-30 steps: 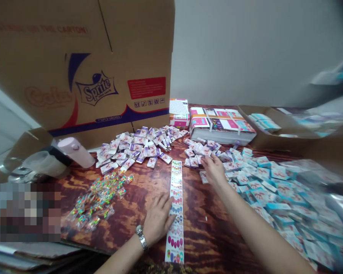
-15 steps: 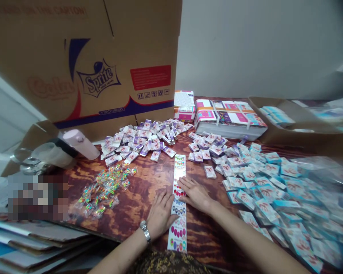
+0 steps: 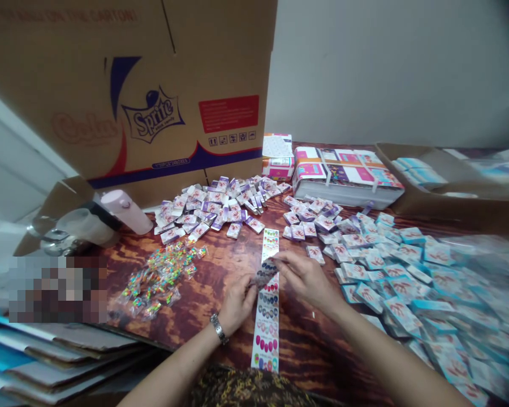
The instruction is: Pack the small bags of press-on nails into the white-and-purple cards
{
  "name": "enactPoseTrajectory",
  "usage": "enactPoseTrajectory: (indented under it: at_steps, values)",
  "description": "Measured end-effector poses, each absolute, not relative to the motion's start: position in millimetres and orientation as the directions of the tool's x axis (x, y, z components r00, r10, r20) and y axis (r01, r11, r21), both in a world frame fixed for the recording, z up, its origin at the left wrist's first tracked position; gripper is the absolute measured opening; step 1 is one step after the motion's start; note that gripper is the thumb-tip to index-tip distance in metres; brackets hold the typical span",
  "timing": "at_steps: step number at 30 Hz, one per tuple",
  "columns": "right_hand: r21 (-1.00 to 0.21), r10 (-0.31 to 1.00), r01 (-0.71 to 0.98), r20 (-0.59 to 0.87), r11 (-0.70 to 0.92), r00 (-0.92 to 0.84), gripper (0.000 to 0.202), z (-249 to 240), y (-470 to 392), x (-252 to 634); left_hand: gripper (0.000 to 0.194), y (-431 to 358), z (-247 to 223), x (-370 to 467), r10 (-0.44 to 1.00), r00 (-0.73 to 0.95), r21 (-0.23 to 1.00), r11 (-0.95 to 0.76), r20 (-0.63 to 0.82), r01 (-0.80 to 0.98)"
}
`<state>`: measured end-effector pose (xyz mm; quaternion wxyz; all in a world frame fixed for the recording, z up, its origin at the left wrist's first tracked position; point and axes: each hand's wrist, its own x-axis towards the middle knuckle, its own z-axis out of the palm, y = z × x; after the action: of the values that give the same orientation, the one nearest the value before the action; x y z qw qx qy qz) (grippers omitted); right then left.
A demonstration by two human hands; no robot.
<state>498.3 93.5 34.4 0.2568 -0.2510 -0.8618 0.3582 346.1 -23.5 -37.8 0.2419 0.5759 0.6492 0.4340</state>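
A long white strip printed with rows of coloured nail shapes [image 3: 266, 342] lies on the wooden table, running away from me. Above its middle I hold a small dark nail-sticker sheet [image 3: 264, 273], tilted, between both hands. My left hand [image 3: 238, 302], with a metal watch at the wrist, pinches the near left end. At the upper right end, the fingers of my right hand [image 3: 307, 277] are closed on the sheet. Left of the strip is a heap of small clear packets with bright bits [image 3: 163, 277].
Small purple-white boxes [image 3: 212, 206] are heaped behind the strip, blue-white boxes [image 3: 402, 294] at right. A large carton [image 3: 161, 102] stands behind, near a strapped bundle [image 3: 348, 169] and an open carton [image 3: 445, 212]. A pink bottle [image 3: 127, 212] stands at left, above stacked cardboard [image 3: 63, 353].
Both hands lay on the strip before. Now they are raised off it, holding the small dark sticker sheet between them. The view has shifted slightly.
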Motion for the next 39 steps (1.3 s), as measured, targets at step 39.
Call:
enactPoseTrajectory:
  at_steps: [39]
  values:
    - [-0.122,0.235,0.207,0.305,0.971,-0.923,0.013,-31,60,479,0.029,-34,-47,259,0.825,-0.525,0.769,0.193,0.209,0.609]
